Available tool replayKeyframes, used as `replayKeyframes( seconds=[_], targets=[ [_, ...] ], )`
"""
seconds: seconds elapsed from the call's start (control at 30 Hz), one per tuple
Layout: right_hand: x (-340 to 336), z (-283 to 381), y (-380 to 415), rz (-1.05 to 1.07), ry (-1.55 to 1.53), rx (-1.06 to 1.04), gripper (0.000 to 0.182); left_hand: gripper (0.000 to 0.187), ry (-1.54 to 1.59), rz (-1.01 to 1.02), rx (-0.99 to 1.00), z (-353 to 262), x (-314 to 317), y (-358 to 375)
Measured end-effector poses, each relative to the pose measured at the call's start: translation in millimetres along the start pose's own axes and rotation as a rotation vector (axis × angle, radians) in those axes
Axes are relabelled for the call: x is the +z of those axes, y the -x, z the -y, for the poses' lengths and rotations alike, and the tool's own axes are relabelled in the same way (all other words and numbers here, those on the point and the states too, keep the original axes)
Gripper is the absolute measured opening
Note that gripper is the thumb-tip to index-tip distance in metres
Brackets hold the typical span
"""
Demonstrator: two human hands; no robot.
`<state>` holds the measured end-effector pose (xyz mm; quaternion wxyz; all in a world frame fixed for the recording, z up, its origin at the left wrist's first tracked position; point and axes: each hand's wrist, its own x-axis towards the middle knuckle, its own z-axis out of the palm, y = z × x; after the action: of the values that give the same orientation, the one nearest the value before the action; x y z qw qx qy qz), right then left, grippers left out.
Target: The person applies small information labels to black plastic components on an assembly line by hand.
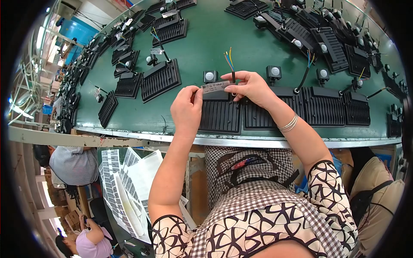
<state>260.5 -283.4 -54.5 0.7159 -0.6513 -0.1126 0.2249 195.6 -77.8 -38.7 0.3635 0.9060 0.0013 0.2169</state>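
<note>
Both my hands pinch one label (215, 86), left hand (187, 107) and right hand (251, 88) stretching it at the cable (233, 76) above a black lamp (220, 112) on the green surface (202, 51), not yet stuck down.

— What sort of place is this?
— A factory assembly line: a long green conveyor belt (129, 116) carries rows of identical black finned lamp housings (160, 79), and label sheets (115, 180) hang below its near edge.

A small grey rectangular label (215, 87), printed with dark text, stretches level between two fingertips above a black ribbed lamp housing (220, 115) lying flat near the green table's front edge.
</note>
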Motion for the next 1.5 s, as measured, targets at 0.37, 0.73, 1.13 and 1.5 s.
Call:
replayKeyframes(
  seconds=[0.37, 0.73, 1.13, 1.5],
  targets=[
    [-1, -6, 0, -0.026, -0.07, -0.061, 0.038, 0.011, 0.034, -0.038, 0.021, 1, 1, 2],
    [2, -12, 6, -0.058, -0.045, -0.078, 0.033, 0.009, -0.037, -0.07, 0.15, -1, 2, 2],
    [6, -12, 5, -0.16, -0.133, -0.087, 0.023, 0.008, -0.035, -0.066, 0.144, 0, 1, -1],
    [8, -17, 3, -0.241, -0.027, -0.158, 0.016, 0.011, -0.139, -0.109, 0.269, 10, 8, -2]
  ],
)
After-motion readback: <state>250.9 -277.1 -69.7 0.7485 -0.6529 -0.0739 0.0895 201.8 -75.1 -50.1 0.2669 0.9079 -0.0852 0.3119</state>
